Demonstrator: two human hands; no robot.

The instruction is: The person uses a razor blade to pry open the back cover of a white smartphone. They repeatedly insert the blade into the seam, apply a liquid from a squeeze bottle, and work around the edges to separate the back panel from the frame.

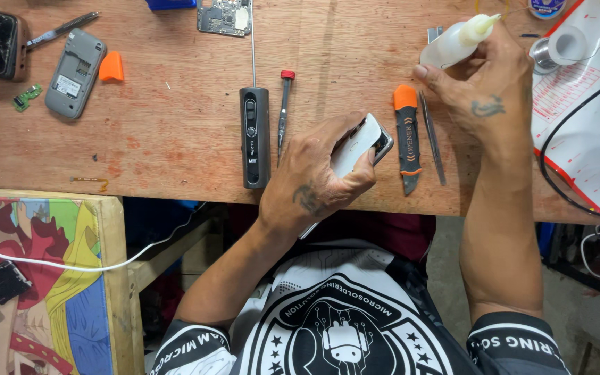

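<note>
Left of the orange-and-black plastic opener tool (407, 139) on the wooden workbench (175, 125), I see my left hand (321, 173) gripping a white slab-shaped phone (364, 142). Up and right of that tool, my right hand (477, 87) clasps a small translucent squeeze bottle (456, 43).

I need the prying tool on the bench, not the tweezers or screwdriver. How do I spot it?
Start at the wooden bench's near edge, just right of the left hand holding the white phone. The prying tool lies there lengthwise. Unlike the thin metal tweezers beside it, it is chunky, black with orange ends.
</note>
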